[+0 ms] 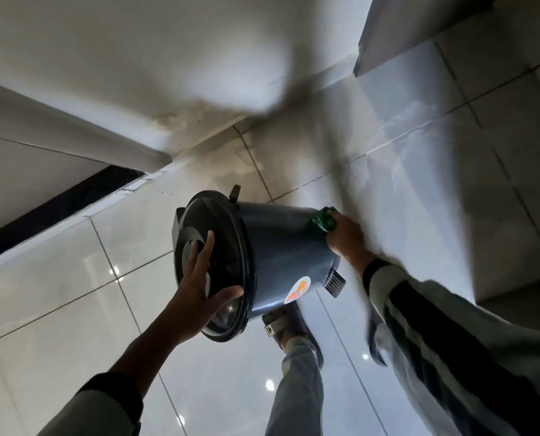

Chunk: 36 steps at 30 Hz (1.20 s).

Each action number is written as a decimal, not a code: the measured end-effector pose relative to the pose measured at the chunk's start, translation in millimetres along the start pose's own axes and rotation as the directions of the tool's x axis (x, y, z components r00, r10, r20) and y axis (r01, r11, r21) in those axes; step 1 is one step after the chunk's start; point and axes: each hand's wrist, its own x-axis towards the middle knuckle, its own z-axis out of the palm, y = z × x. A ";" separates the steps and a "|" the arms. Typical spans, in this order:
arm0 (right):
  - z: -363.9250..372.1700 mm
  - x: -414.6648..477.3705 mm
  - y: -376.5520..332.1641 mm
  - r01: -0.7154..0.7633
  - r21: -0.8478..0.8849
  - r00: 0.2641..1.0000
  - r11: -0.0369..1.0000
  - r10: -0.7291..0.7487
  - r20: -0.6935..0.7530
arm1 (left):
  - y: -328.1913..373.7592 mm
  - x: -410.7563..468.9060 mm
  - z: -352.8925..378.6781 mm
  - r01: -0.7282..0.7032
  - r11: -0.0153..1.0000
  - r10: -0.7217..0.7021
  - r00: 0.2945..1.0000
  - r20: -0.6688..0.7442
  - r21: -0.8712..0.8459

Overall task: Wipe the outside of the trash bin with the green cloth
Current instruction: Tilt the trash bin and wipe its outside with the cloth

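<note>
A dark grey round trash bin (281, 253) is tipped on its side above the tiled floor, lid toward me, with a colourful sticker on its wall and a foot pedal at its base. My left hand (199, 278) lies spread flat against the black lid, fingers apart, steadying the bin. My right hand (345, 236) is closed around the bunched green cloth (325, 219) and presses it on the bin's wall close to the bottom edge. Most of the cloth is hidden inside the fist.
Glossy light floor tiles (73, 278) lie all around. A white wall and a ledge with a dark gap (58, 202) stand at the left. A pale cabinet corner (388, 33) rises at the top right. My sandalled foot (284, 325) stands just under the bin.
</note>
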 end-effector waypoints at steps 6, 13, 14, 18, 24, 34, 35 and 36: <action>1.6 -62.9 -76.6 0.436 0.106 0.900 0.894 -0.431 -0.067 | 10.7 -0.4 5.9 -0.023 1.000 0.023 0.999 -0.025 0.005; 33.8 -150.6 -12.8 0.337 0.264 0.941 0.904 -0.313 -0.132 | 17.9 7.4 -5.3 0.053 0.995 -0.051 0.998 0.027 -0.080; 36.4 -142.0 -2.2 0.244 0.280 0.968 0.928 -0.217 -0.122 | 14.4 4.1 -3.2 0.042 0.996 -0.039 0.999 0.028 -0.079; 29.3 -77.9 17.7 -0.049 0.160 0.995 0.986 0.062 -0.080 | -0.4 -7.5 10.7 -0.012 1.000 0.012 1.000 0.009 -0.014; -5.2 -17.4 -31.1 0.085 -0.031 0.995 0.996 -0.083 0.061 | -13.4 -22.6 29.8 -0.034 0.997 0.033 0.999 0.019 0.075; -38.0 -125.5 -36.4 0.250 0.099 0.966 0.963 -0.254 0.038 | 34.7 -22.5 58.1 0.048 0.987 -0.039 0.998 -0.059 0.151; -46.5 -133.6 -21.7 0.185 0.119 0.982 0.975 -0.187 0.003 | 41.7 -25.1 69.8 0.046 0.979 -0.034 0.997 -0.066 0.197; -55.2 -140.2 -8.5 0.123 0.153 0.991 0.981 -0.115 -0.062 | 48.6 -27.9 82.8 0.056 0.972 -0.040 0.996 -0.076 0.226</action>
